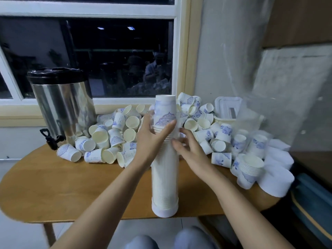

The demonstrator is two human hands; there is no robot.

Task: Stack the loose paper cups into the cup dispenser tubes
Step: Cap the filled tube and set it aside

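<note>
On the table [71, 177], left hand [152, 141] and right hand [188, 151] grip stacked cups [164, 177].

The left hand [150, 139] covers part of the cup stack [165, 177]; print on loose cups [116, 121] is unreadable.

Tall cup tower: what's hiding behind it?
A heap of loose cups on the table, and a dark window. The tower, left hand and right hand cover the cups right behind.
</note>
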